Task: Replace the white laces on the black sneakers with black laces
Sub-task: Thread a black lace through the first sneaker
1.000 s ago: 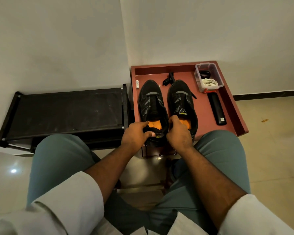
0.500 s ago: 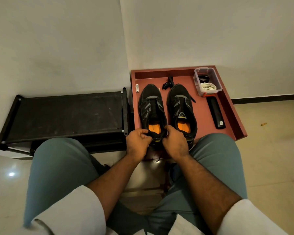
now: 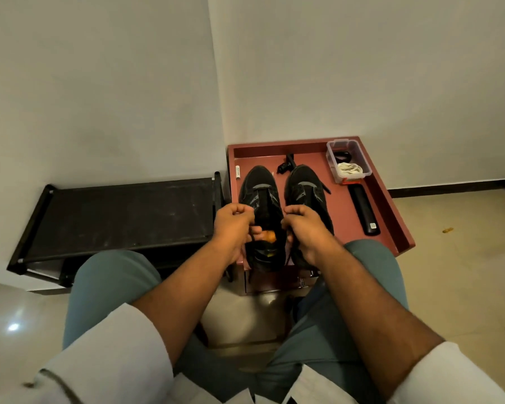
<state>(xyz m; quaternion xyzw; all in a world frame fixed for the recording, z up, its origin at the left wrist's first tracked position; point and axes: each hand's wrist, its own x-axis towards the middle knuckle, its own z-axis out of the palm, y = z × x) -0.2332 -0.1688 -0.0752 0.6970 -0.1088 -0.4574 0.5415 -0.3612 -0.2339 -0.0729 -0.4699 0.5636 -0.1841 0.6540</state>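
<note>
Two black sneakers stand side by side on a red tray [image 3: 391, 208], toes toward the wall. Both my hands hover over the left sneaker [image 3: 259, 191], whose orange insole shows between them. My left hand [image 3: 233, 227] has curled fingers and pinches a thin black lace end at the shoe's left side. On the shoe's right side my right hand [image 3: 305, 228] pinches the other black lace end and partly hides the right sneaker [image 3: 306, 185]. A clear box [image 3: 333, 164] at the tray's far right holds white laces [image 3: 351, 168] and a dark coil.
A long black bar-shaped object [image 3: 363, 211] lies on the tray to the right of the shoes. A small white tube [image 3: 237, 172] and a small black item [image 3: 286, 165] lie near the toes. A low black rack [image 3: 123, 214] stands to the left. My knees are below.
My hands left the heels of the two sneakers and rose to either side of the left sneaker's opening, now pinching lace ends. The left sneaker sits nearer the tray's front edge.
</note>
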